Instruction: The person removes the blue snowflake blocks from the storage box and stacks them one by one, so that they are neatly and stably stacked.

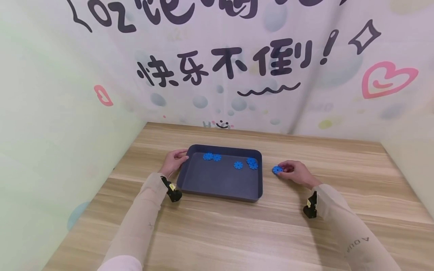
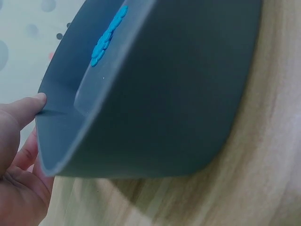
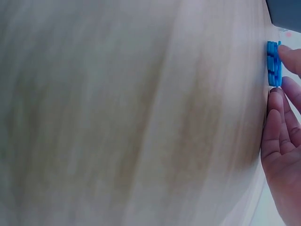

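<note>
A dark grey rectangular tray (image 1: 217,191) lies on the table with several notched blue plastic discs inside. Two overlap near its back left corner (image 1: 208,156), one disc (image 1: 238,165) lies alone, and a small cluster (image 1: 252,163) sits at the back right. My left hand (image 1: 173,162) grips the tray's left side; in the left wrist view its thumb (image 2: 37,101) is over the rim, other fingers outside. Right of the tray, my right hand (image 1: 296,173) pinches a small stack of notched blue discs (image 3: 272,64) between thumb and fingers, close over the tabletop.
The wood-grain table (image 1: 223,233) runs back to a printed white cloth (image 1: 203,101) with large characters. A pale wall (image 1: 44,113) borders the left side, and another light panel (image 1: 411,165) the right. Black wrist cameras are strapped to both forearms.
</note>
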Demonstrator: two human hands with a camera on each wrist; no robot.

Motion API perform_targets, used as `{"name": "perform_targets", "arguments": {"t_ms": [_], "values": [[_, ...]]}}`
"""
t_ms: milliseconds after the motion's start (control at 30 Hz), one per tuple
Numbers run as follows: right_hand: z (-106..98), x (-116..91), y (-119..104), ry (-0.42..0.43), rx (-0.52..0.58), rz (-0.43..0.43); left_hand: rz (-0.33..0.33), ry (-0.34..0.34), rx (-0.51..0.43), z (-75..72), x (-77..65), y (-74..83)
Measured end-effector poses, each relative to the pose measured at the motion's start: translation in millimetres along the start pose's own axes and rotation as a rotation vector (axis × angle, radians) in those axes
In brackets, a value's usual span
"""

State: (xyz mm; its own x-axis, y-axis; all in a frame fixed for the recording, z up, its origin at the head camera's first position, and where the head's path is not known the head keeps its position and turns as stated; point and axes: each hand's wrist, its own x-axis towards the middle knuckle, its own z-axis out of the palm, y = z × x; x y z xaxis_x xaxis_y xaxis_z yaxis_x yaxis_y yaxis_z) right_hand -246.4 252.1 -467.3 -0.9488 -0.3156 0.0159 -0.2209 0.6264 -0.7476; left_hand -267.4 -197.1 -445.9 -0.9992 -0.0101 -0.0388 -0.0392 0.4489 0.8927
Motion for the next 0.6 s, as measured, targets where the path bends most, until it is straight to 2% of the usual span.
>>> {"name": "perform_targets", "arguments": {"t_ms": [167, 600], "values": [[-0.8, 0.5, -1.0, -0.009, 0.010, -0.001, 0.011, -0.004, 0.008, -0.6, -0.3, 0.6], [-4.3, -0.9, -1.1, -0.014, 0.031, 0.014, -0.013, -0.008, 0.004, -0.8, -4.3, 6.5]]}}
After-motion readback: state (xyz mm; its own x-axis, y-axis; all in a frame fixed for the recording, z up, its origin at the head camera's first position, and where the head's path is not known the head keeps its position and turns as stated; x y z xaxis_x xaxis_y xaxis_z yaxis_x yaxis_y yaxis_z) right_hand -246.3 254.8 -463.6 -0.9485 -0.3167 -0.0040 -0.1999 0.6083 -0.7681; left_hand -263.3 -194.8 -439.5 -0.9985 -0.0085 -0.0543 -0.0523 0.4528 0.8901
